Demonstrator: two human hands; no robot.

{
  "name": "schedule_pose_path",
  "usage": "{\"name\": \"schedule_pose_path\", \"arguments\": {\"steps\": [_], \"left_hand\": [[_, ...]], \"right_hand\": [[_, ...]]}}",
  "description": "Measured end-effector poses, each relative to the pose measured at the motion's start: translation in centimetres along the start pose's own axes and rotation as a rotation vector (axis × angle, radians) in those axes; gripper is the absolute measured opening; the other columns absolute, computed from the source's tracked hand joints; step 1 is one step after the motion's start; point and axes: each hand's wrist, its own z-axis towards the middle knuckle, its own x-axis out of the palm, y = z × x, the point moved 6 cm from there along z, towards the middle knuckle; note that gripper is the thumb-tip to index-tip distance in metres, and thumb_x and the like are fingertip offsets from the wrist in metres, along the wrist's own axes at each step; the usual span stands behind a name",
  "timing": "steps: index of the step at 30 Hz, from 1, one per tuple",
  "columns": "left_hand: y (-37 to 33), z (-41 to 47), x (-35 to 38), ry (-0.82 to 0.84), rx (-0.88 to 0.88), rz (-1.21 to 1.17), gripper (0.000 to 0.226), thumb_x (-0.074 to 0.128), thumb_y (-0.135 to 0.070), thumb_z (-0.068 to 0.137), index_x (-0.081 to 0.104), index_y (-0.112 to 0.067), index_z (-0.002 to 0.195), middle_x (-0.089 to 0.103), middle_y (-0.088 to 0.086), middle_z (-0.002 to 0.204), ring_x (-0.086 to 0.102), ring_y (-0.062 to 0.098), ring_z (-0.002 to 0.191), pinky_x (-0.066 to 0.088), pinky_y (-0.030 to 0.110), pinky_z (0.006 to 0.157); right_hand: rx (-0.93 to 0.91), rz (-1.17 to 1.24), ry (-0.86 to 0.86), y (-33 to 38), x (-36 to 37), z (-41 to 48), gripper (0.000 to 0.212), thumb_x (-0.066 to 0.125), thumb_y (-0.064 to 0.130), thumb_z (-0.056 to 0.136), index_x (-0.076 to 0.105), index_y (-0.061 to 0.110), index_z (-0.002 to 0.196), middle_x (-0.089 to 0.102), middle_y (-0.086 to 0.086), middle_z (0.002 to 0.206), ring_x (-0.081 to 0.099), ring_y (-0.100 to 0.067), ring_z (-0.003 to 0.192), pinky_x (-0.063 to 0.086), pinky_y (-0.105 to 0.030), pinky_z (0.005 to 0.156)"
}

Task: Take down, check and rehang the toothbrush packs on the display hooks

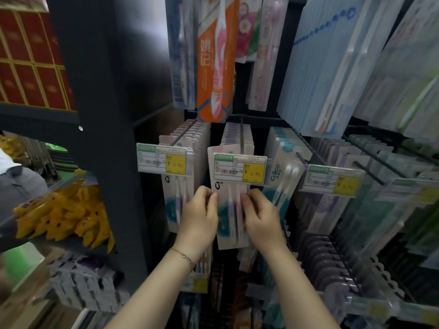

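Two bare forearms reach up from below (a thin bracelet on the left wrist). The left hand and right hand pinch both side edges of a clear plastic toothbrush pack. It hangs upright, long side up-down, under the yellow price tag on the middle hook.

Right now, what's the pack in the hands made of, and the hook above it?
The toothbrush pack looks like printed card under clear glossy plastic, since light glints off it. The hook looks like thin dark metal wire, probably coated. Left hand and right hand pinch the pack.
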Motion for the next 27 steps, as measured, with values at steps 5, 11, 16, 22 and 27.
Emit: {"name": "schedule_pose_path", "arguments": {"steps": [5, 11, 16, 22, 27], "left_hand": [[1.9, -0.8, -0.4, 0.031, -0.046, 0.024, 0.02, 0.044, -0.028, 0.1, 0.048, -0.022, 0.081, 0.063, 0.007, 0.077, 0.063, 0.023, 0.08, 0.05, 0.036, 0.075], [3.3, -2.8, -1.7, 0.067, -0.022, -0.011, 0.012, 0.04, -0.023, 0.101, 0.052, -0.022, 0.099, 0.066, -0.003, 0.084, 0.067, 0.008, 0.071, 0.052, 0.016, 0.062], [4.8, -3.6, -3.4, 0.006, -0.103, -0.103, 0.017, 0.036, -0.025, 0.102, 0.052, -0.023, 0.095, 0.067, 0.003, 0.077, 0.069, 0.013, 0.064, 0.054, 0.022, 0.058], [4.3, -2.8, -5.1, -0.094, -0.096, -0.199, 0.02, 0.036, -0.028, 0.101, 0.055, -0.021, 0.102, 0.064, -0.006, 0.068, 0.061, 0.006, 0.057, 0.048, 0.019, 0.051], [3.0, -1.7, -5.2, -0.078, -0.082, -0.275, 0.023, 0.037, -0.031, 0.101, 0.056, -0.018, 0.102, 0.058, 0.004, 0.07, 0.056, 0.012, 0.055, 0.047, 0.022, 0.05]], "right_hand": [[-0.026, -0.017, 0.036, 0.1, 0.8, -0.1, 0.021, 0.054, 0.019, 0.097, 0.058, 0.026, 0.077, 0.06, 0.005, 0.067, 0.056, -0.008, 0.06, 0.046, -0.031, 0.059], [-0.066, -0.023, 0.176, -0.2, 2.8, -0.8, 0.015, 0.054, 0.019, 0.097, 0.064, 0.019, 0.085, 0.064, 0.005, 0.076, 0.061, -0.011, 0.072, 0.05, -0.035, 0.069], [-0.111, -0.109, 0.313, 1.2, 5.0, -0.8, 0.019, 0.051, 0.026, 0.098, 0.06, 0.023, 0.082, 0.06, 0.006, 0.074, 0.058, -0.011, 0.07, 0.048, -0.039, 0.068], [-0.118, -0.158, 0.285, 3.8, 6.0, 0.2, 0.022, 0.048, 0.03, 0.099, 0.06, 0.022, 0.081, 0.061, 0.006, 0.072, 0.057, -0.01, 0.069, 0.049, -0.042, 0.067], [-0.076, -0.158, 0.204, 5.1, 5.2, 0.7, 0.021, 0.05, 0.031, 0.098, 0.063, 0.024, 0.085, 0.063, 0.008, 0.073, 0.058, -0.006, 0.069, 0.048, -0.035, 0.065]]}}
